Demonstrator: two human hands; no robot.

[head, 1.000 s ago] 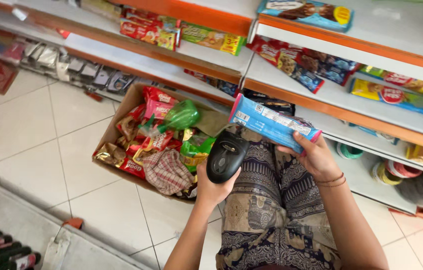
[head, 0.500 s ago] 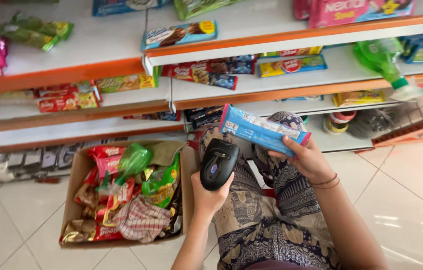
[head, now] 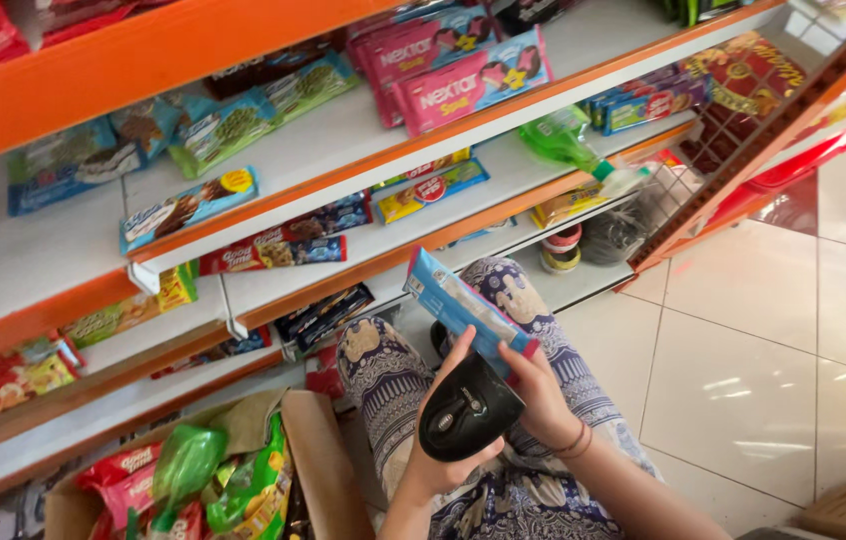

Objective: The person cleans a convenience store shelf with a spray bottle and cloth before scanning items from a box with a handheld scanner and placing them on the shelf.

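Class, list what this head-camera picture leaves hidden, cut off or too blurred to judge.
- Scanner: its window faces away, and the left hand covers its handle.
- Blue packet: its lower end is hidden behind the scanner and the right hand.
- Cardboard box: cut off by the bottom edge, so its full contents are unseen.
- Rolls on the lowest shelf: too small to identify.

Small grocery shop, snack aisle. White shelves [head: 63, 250] with orange edging, stocked with packaged biscuits [head: 188, 208] and wafers [head: 473, 82]. Open cardboard restocking box [head: 313, 465] of snack packets. White tiled floor [head: 793, 340]. Black handheld barcode scanner [head: 465, 412].
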